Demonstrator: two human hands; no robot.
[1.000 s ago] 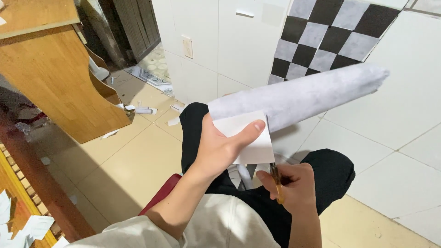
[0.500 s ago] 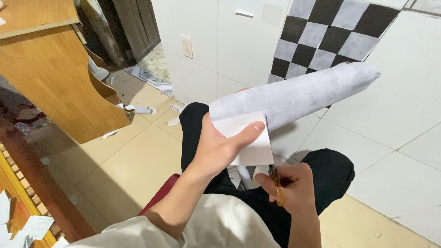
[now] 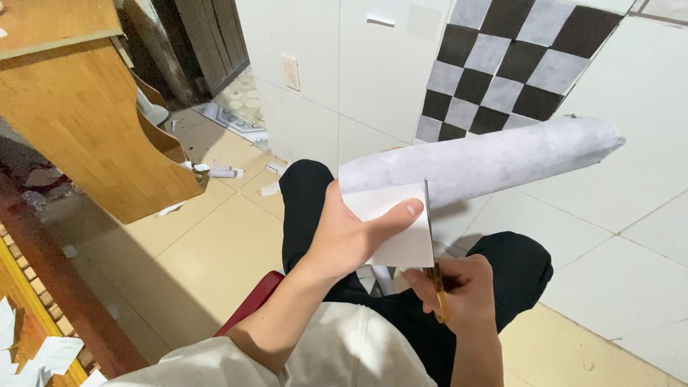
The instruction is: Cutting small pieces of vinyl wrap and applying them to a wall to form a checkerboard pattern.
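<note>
Scissors (image 3: 432,251) slice up one white sheet's (image 3: 396,228) edge, their handles half hidden inside the closed right hand (image 3: 459,290). One left hand (image 3: 351,236) pinches the sheet over the lap, beneath one grey roll (image 3: 480,161) whose near end it hides.

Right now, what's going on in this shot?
A seated person is cutting paper. The left hand holds a white sheet, thumb pressed on its face. The right hand works orange-handled scissors, blade pointing up along the sheet's right edge. A grey roll lies across the knees in black trousers. Behind it, a black-and-grey checkered patch covers part of the white tiled wall. Paper scraps lie on the floor near a wooden desk.
</note>
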